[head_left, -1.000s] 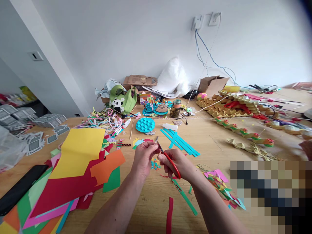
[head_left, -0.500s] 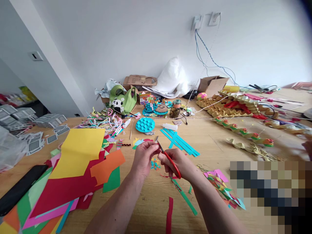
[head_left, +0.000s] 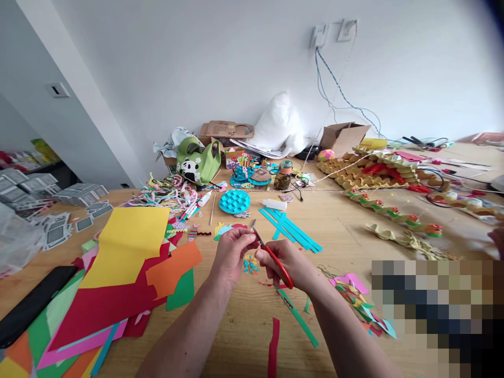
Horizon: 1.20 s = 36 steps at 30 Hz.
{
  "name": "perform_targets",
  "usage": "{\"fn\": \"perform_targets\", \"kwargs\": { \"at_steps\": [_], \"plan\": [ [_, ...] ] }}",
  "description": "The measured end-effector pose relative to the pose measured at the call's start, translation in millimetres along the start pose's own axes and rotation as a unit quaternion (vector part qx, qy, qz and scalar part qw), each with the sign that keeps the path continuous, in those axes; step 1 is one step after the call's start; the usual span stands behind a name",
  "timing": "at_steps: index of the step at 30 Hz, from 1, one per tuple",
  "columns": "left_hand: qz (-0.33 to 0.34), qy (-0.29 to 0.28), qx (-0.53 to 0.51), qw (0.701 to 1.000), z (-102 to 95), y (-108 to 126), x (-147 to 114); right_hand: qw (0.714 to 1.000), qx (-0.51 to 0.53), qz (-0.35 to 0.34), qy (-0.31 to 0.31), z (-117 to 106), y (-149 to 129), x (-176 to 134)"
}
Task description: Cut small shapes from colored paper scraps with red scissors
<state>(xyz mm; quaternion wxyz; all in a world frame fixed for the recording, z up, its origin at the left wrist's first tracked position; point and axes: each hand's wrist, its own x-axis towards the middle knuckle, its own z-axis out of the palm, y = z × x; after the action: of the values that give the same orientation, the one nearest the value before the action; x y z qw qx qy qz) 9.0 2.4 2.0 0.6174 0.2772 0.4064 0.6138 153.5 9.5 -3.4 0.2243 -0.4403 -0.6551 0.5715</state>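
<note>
My right hand (head_left: 281, 262) is closed around the red handles of a pair of scissors (head_left: 284, 273), whose blades point up and away. My left hand (head_left: 234, 253) pinches close to the blades; whatever is between its fingertips is too small to make out. Beneath the hands, tiny blue and orange paper snippets (head_left: 250, 265) lie in a small heap on the wooden table. A green paper strip (head_left: 301, 320) rests below the right hand, and a red paper strip (head_left: 273, 344) lies nearer to me.
Coloured paper sheets (head_left: 129, 252) and a black phone-like object (head_left: 35, 302) cover the left. Blue strips (head_left: 291, 231), a blue round piece (head_left: 234, 201) and a jar (head_left: 282, 176) stand beyond my hands. Paper scraps (head_left: 360, 302) and egg cartons (head_left: 366, 170) are on the right.
Both hands stay almost in place, and the scissors keep about the same position. No clear movement of other things shows.
</note>
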Motion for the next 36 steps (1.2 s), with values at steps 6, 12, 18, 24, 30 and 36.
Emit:
{"fn": "perform_targets", "kwargs": {
  "at_steps": [6,12,18,24,30,36],
  "plan": [
    [0.001,-0.004,0.003,1.0,-0.9,0.7,0.7,1.0,-0.004,0.015,0.005,-0.1,-1.4,-1.1],
    [0.002,0.0,0.004,1.0,-0.1,1.3,0.1,1.0,-0.005,-0.007,-0.007,-1.1,-0.5,-1.5],
    [0.003,0.003,0.002,1.0,0.2,0.9,0.0,1.0,-0.014,-0.02,-0.014,-1.5,-0.6,-2.2],
    [0.0,-0.003,0.005,1.0,-1.1,0.3,0.4,1.0,-0.008,-0.007,-0.012,-1.1,0.0,-1.4],
    [-0.001,-0.004,0.003,1.0,-0.1,1.0,-0.2,1.0,-0.001,0.007,-0.008,-1.3,-0.9,-1.6],
    [-0.008,-0.02,-0.006,1.0,1.3,3.1,-0.8,1.0,-0.009,0.005,0.002,-1.2,-0.4,-2.2]
  ]
}}
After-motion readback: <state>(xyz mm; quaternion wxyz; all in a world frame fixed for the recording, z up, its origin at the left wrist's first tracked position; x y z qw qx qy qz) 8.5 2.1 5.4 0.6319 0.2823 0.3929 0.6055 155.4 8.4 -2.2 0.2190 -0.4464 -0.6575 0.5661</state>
